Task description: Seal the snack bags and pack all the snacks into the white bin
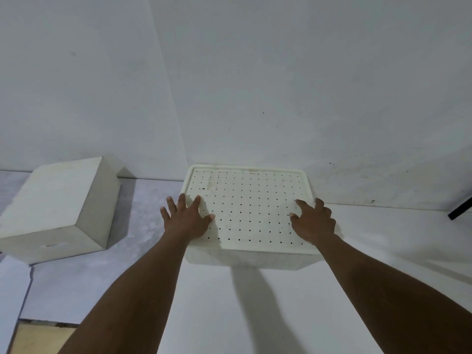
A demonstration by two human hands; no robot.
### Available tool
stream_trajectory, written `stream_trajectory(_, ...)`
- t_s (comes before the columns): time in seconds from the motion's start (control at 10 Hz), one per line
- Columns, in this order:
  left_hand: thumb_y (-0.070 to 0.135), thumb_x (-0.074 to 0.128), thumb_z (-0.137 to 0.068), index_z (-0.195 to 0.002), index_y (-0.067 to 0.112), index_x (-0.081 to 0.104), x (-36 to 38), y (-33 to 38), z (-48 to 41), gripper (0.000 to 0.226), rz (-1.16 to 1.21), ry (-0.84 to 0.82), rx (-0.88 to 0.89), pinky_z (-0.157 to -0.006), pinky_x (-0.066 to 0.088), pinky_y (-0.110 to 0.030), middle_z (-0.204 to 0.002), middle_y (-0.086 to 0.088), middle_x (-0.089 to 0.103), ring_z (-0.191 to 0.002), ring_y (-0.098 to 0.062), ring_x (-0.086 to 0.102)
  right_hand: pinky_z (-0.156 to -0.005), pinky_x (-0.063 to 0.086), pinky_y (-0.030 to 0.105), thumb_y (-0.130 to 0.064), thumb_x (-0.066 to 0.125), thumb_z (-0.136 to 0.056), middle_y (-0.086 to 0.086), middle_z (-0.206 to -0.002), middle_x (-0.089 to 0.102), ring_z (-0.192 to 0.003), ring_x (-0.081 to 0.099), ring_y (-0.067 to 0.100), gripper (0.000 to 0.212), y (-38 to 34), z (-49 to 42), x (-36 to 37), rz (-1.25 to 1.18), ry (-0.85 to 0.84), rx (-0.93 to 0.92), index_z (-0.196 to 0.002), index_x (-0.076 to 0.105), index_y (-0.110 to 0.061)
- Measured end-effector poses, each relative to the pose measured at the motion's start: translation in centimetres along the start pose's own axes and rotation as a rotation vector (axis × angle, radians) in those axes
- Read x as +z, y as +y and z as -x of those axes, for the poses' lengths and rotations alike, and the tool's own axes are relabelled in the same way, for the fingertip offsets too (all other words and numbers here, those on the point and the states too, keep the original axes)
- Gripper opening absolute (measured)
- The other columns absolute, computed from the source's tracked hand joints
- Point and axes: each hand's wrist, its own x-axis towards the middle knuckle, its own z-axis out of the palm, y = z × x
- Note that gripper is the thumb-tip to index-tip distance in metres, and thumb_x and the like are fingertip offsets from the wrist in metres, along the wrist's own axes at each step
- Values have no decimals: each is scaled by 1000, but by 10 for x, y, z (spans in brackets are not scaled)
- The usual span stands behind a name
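White bin [255, 259]: stands on the table [383, 251] at 12 o'clock from the person, its far side close against the wall [281, 85]; only a strip of its front wall shows below the cover.
Lid [250, 205]: white, flat, dotted with rows of small dark holes, lying on top of the bin and hiding the inside.
Left hand [187, 218]: released, fingers straight and spread, palm down on the lid's 9 o'clock edge.
Right hand [315, 222]: on the lid's 3 o'clock edge, fingers bent, thumb and forefinger touching the top; whether it grasps the rim or only presses, I cannot tell.
White box [58, 200]: plain block at 9 o'clock of the bin, apart from it and turned at an angle.
Black object [461, 210]: slim dark bar at 3 o'clock, cut off by the frame edge.
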Motion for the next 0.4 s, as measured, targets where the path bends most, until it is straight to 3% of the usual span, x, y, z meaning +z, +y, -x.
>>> stream_trajectory(0.2, 61, 53, -91, -158, 36, 9, -27, 31, 29, 84, 5, -55, 105, -121, 5, -60, -168, -6, 3, -153, -39, -2, -110, 34, 45, -40, 54, -94, 2, -156, 30, -141, 34, 27, 56, 2, 23, -39, 74, -56, -225, -147, 38, -33)
stream_trajectory(0.4, 56, 58, -91, -157, 33, 15, -73, 104, 61, 82, 30, -42, 296, -118, 25, -56, -165, -6, 21, -150, -35, 21, -113, 35, 41, -40, 53, -97, 5, -150, 42, -140, 40, 26, 61, 18, 35, -109, 68, -85, -348, -152, 30, -29)
